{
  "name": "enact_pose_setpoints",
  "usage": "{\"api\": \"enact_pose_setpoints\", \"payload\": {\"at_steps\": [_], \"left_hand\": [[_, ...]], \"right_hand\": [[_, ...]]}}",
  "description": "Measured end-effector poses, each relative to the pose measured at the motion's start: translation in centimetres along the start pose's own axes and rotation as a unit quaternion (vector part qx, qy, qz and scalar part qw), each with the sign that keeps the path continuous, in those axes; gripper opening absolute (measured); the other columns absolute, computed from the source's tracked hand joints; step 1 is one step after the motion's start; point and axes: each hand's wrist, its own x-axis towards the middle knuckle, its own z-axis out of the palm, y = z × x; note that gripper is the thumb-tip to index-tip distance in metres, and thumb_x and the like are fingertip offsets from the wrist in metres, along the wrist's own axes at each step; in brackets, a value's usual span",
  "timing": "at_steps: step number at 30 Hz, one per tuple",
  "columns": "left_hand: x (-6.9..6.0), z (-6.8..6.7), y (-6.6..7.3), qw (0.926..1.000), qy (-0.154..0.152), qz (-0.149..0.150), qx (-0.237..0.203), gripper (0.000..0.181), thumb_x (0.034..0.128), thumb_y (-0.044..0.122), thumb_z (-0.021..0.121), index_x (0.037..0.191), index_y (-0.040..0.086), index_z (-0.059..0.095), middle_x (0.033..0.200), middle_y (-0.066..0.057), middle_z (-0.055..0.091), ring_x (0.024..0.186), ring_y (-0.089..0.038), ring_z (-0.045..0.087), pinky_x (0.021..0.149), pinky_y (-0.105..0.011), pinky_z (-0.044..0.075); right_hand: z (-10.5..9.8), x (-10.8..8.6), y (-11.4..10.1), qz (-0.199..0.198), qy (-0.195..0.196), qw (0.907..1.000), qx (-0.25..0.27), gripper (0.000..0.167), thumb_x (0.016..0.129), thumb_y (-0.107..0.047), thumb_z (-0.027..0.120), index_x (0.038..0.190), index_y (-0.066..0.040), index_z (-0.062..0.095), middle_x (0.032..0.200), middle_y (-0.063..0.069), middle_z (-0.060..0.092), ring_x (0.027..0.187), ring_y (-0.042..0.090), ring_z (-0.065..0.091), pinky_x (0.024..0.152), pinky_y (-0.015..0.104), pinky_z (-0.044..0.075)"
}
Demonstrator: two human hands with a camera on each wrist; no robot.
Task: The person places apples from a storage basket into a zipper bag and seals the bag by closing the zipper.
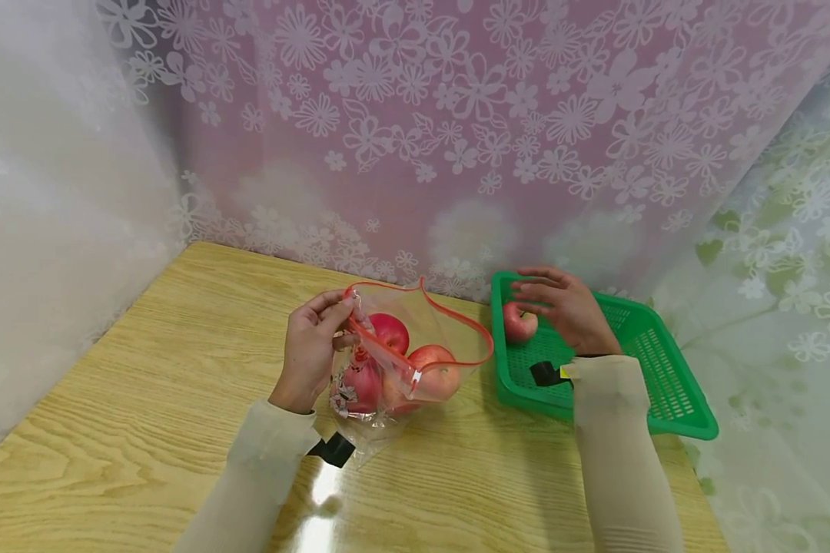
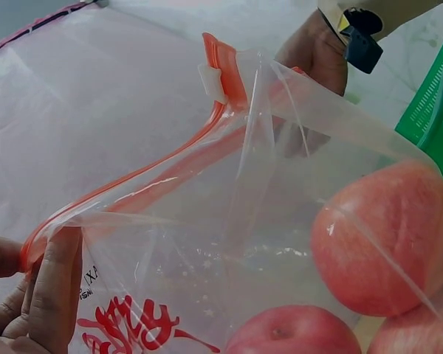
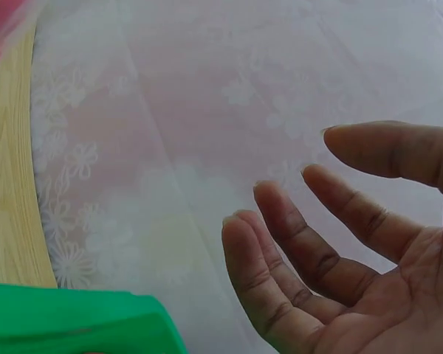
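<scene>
My left hand (image 1: 313, 346) pinches the red-rimmed mouth of a clear zip bag (image 1: 449, 319) between thumb and fingers. Several red apples (image 1: 434, 372) sit inside the bag, which stands with its mouth open. A white slider (image 2: 213, 83) shows on the orange-red zip edge in the left wrist view. Above the green basket (image 1: 678, 384) hovers my right hand (image 1: 572, 311), holding nothing, its fingers loosely bent and apart. One apple (image 1: 519, 323) lies in the basket's left end, just left of and below those fingers; in the right wrist view it is almost wholly hidden.
The basket stands at the right side of the wooden table (image 1: 145, 369), close to the floral curtain (image 1: 456, 138) behind. Light curtains also hang at the left and right. A black wrist camera (image 1: 336, 449) is strapped to the left sleeve.
</scene>
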Motion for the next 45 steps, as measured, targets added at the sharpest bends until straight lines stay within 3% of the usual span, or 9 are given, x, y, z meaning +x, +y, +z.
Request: {"api": "enact_pose_setpoints", "payload": {"at_steps": [9, 16, 22, 28, 33, 38, 41, 43, 45], "left_hand": [[-0.1, 0.0, 0.0, 1.0000, 0.001, 0.000, -0.003, 0.010, 0.0966, 0.000, 0.054, 0.102, -0.005, 0.061, 0.075, -0.001, 0.065, 0.064, -0.009, 0.062, 0.055, -0.018, 0.055], [-0.1, 0.0, 0.1, 0.9999, 0.012, -0.009, 0.004, 0.012, 0.0963, 0.000, 0.055, 0.105, -0.007, 0.061, 0.076, 0.000, 0.064, 0.064, -0.008, 0.062, 0.056, -0.019, 0.056], [0.0, 0.0, 0.1, 0.9998, 0.015, -0.011, 0.005, 0.011, 0.0962, 0.000, 0.055, 0.104, -0.006, 0.061, 0.075, 0.000, 0.063, 0.063, -0.008, 0.061, 0.056, -0.019, 0.056], [0.0, 0.0, 0.1, 0.9999, 0.011, -0.006, -0.001, 0.010, 0.0962, 0.000, 0.055, 0.102, -0.004, 0.062, 0.074, -0.001, 0.064, 0.063, -0.009, 0.062, 0.056, -0.019, 0.056], [-0.1, -0.1, 0.1, 1.0000, 0.001, 0.002, -0.004, 0.011, 0.0969, 0.000, 0.053, 0.103, -0.006, 0.060, 0.075, -0.001, 0.065, 0.063, -0.009, 0.061, 0.055, -0.018, 0.056], [-0.1, -0.1, 0.1, 1.0000, -0.003, 0.002, -0.005, 0.012, 0.0974, 0.000, 0.052, 0.104, -0.007, 0.059, 0.074, -0.001, 0.065, 0.063, -0.008, 0.061, 0.055, -0.018, 0.055], [-0.1, -0.1, 0.1, 1.0000, -0.003, 0.002, -0.006, 0.013, 0.0975, 0.001, 0.052, 0.105, -0.008, 0.059, 0.074, -0.001, 0.065, 0.063, -0.009, 0.061, 0.055, -0.019, 0.055], [-0.1, -0.1, 0.2, 1.0000, -0.003, 0.003, -0.005, 0.013, 0.0975, 0.000, 0.052, 0.105, -0.008, 0.059, 0.074, -0.001, 0.064, 0.063, -0.008, 0.061, 0.055, -0.019, 0.055], [-0.1, -0.1, 0.2, 1.0000, -0.002, 0.003, -0.005, 0.013, 0.0975, 0.000, 0.052, 0.105, -0.008, 0.059, 0.074, -0.001, 0.064, 0.062, -0.008, 0.061, 0.055, -0.019, 0.056]], "right_hand": [[-1.8, 0.5, 1.6, 0.024, 0.030, 0.9989, 0.028, 0.038, 0.099, -0.011, 0.054, 0.132, 0.004, 0.044, 0.105, 0.000, 0.067, 0.094, 0.012, 0.066, 0.086, 0.027, 0.054], [-3.1, 0.7, 3.3, 0.016, 0.043, 0.9980, 0.043, 0.027, 0.101, -0.007, 0.049, 0.127, 0.002, 0.048, 0.102, -0.003, 0.067, 0.090, 0.011, 0.067, 0.083, 0.024, 0.054], [-3.9, 1.3, 4.3, 0.067, 0.088, 0.9931, 0.039, 0.045, 0.101, -0.010, 0.050, 0.140, 0.007, 0.036, 0.107, -0.002, 0.060, 0.089, 0.009, 0.065, 0.089, 0.027, 0.053], [-4.1, 2.2, 5.1, 0.110, 0.137, 0.9839, 0.030, 0.048, 0.100, -0.013, 0.053, 0.143, 0.000, 0.037, 0.109, -0.002, 0.054, 0.089, 0.009, 0.062, 0.095, 0.031, 0.050], [-4.1, 3.1, 5.9, 0.134, 0.171, 0.9762, -0.004, 0.052, 0.101, -0.019, 0.050, 0.148, -0.003, 0.032, 0.114, -0.003, 0.050, 0.104, 0.016, 0.055, 0.109, 0.042, 0.038], [-3.9, 3.9, 6.7, 0.144, 0.207, 0.9668, -0.043, 0.054, 0.102, -0.022, 0.047, 0.150, -0.004, 0.030, 0.139, 0.013, 0.043, 0.131, 0.035, 0.039, 0.112, 0.047, 0.032], [-3.9, 4.1, 7.1, 0.148, 0.216, 0.9633, -0.058, 0.053, 0.102, -0.022, 0.046, 0.150, -0.004, 0.030, 0.146, 0.017, 0.037, 0.124, 0.033, 0.045, 0.106, 0.042, 0.039], [-4.0, 4.3, 7.4, 0.156, 0.220, 0.9607, -0.065, 0.053, 0.102, -0.022, 0.045, 0.150, -0.005, 0.030, 0.146, 0.016, 0.037, 0.108, 0.022, 0.052, 0.093, 0.033, 0.046], [-4.1, 4.4, 7.7, 0.167, 0.222, 0.9583, -0.064, 0.053, 0.102, -0.022, 0.044, 0.150, -0.006, 0.030, 0.145, 0.016, 0.036, 0.092, 0.013, 0.050, 0.076, 0.026, 0.046]]}}
